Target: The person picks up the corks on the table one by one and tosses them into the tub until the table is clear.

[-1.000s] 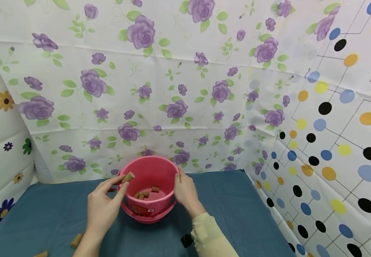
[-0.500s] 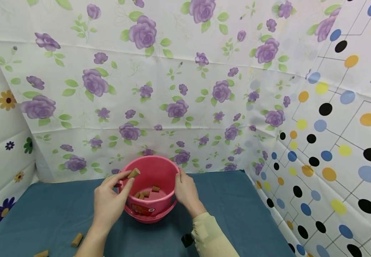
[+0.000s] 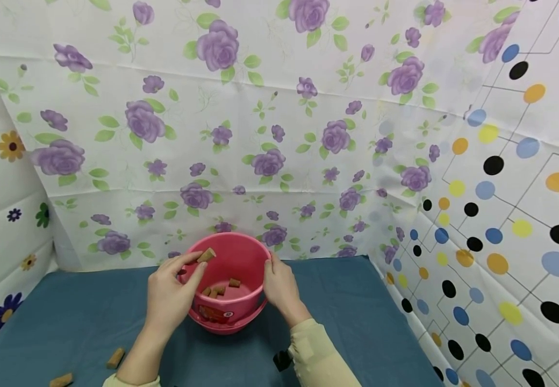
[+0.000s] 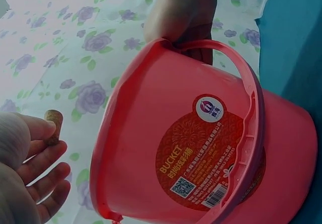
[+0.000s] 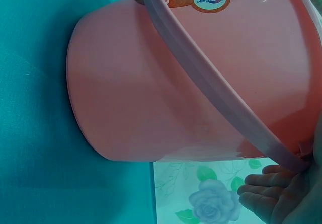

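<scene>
My left hand pinches a small brown cork between thumb and fingers at the left rim of a pink bucket. Seen in the left wrist view, the cork stands clear of the bucket's wall, and the other fingers are loosely bent. My right hand grips the bucket's right rim, thumb over the edge and fingers along the outside. Several corks lie on the bucket's floor. Its pink handle hangs down over the near side, across a red label.
Two more corks lie on the blue tablecloth at the front left: one cork near my left forearm, another cork at the frame's bottom edge. Flowered sheeting stands behind the table, dotted sheeting on the right.
My left hand has moved right with the cork, from the bucket's left edge to over its rim. The right hand and the bucket have hardly moved.
</scene>
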Demonstrator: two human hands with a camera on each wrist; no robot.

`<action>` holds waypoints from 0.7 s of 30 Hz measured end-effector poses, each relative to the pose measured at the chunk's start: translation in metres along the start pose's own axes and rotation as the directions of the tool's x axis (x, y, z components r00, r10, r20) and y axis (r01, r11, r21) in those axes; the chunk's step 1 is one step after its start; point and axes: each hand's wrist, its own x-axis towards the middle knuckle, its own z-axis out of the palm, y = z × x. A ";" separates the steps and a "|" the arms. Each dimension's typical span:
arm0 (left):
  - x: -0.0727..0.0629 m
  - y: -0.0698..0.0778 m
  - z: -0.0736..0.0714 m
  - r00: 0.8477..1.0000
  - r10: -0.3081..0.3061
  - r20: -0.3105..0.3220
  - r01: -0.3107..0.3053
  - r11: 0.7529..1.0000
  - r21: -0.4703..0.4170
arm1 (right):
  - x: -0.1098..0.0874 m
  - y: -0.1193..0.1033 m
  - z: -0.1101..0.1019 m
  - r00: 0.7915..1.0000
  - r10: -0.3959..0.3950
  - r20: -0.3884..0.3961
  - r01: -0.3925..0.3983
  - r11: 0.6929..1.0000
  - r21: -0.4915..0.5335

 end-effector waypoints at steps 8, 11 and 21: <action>0.005 0.000 0.003 1.000 0.021 0.014 -0.022 1.000 0.021 | 0.000 -0.001 0.001 1.000 0.009 0.004 -0.009 1.000 0.016; 0.007 -0.001 0.004 0.999 0.032 0.019 -0.032 0.999 0.014 | 0.000 0.000 0.001 1.000 0.011 0.004 -0.011 1.000 0.013; 0.017 -0.002 0.007 0.995 0.086 0.054 -0.087 0.996 0.016 | 0.001 0.000 0.001 1.000 0.018 0.009 -0.019 1.000 0.014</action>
